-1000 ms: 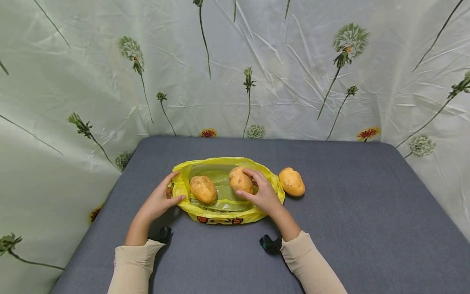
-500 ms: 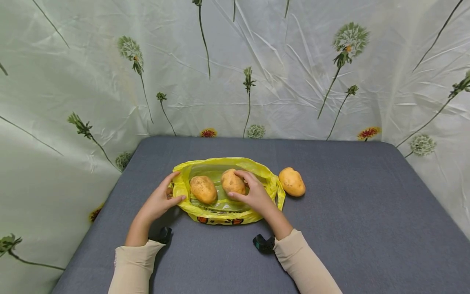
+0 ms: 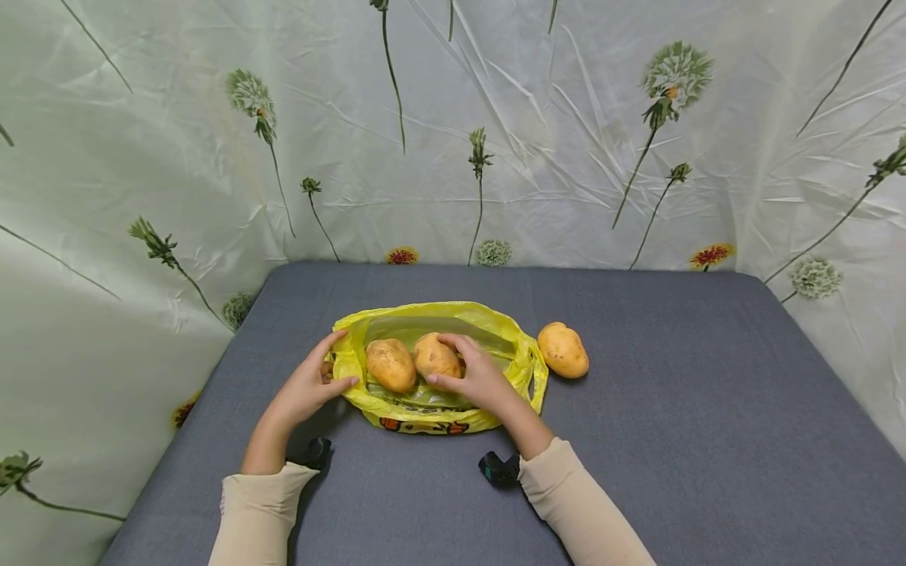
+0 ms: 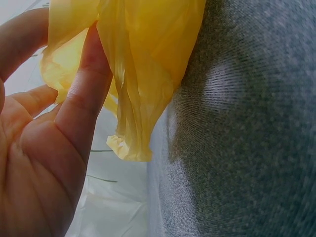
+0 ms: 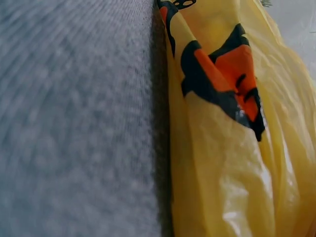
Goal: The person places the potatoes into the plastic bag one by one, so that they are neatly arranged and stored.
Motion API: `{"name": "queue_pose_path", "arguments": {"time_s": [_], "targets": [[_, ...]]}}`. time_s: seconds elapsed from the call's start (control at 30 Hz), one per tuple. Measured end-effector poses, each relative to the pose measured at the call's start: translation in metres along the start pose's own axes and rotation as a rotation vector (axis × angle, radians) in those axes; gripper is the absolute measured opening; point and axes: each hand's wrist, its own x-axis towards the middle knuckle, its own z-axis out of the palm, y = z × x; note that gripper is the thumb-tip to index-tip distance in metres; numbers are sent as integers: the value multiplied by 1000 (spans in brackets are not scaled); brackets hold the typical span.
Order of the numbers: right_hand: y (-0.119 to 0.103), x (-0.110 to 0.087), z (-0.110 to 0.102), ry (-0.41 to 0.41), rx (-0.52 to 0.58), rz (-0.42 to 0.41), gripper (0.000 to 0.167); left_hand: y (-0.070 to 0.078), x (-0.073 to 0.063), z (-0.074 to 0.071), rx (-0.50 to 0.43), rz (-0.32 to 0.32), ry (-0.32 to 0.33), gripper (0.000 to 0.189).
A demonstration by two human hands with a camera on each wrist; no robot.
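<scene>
A yellow plastic bag (image 3: 520, 318) lies mouth up on the grey padded surface, its opening spread wide. My left hand (image 3: 306, 385) holds the bag's left end, thumb and fingers spread along the edge; the left wrist view shows the fingers (image 4: 89, 81) against the gathered yellow plastic (image 4: 133, 84). Inside the bag, one potato (image 3: 391, 365) rests at the left. Right beside it, my right hand (image 3: 481, 380) grips a second potato (image 3: 433, 355) between thumb and fingers. In the right wrist view only the bag's printed side (image 5: 227, 163) shows; the hand is hidden.
A third potato (image 3: 563, 350) lies outside the bag, close to its right end. The grey surface (image 3: 672, 409) extends to the right and front. Behind it hangs a pale curtain (image 3: 566, 118) printed with flowers. Black wrist devices (image 3: 499, 469) sit at both wrists.
My right hand has moved left inside the bag with its potato, bringing it up to the other one. The left hand and the outside potato have stayed put.
</scene>
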Motion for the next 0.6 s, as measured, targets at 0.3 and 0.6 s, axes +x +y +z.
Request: {"name": "queue_pose_path", "arguments": {"time_s": [0.3, 0.6], "targets": [[1, 0, 0, -76, 13, 46, 63, 1, 0, 0, -18, 10, -1, 76], [1, 0, 0, -122, 27, 79, 65, 1, 0, 1, -12, 10, 6, 76]]}}
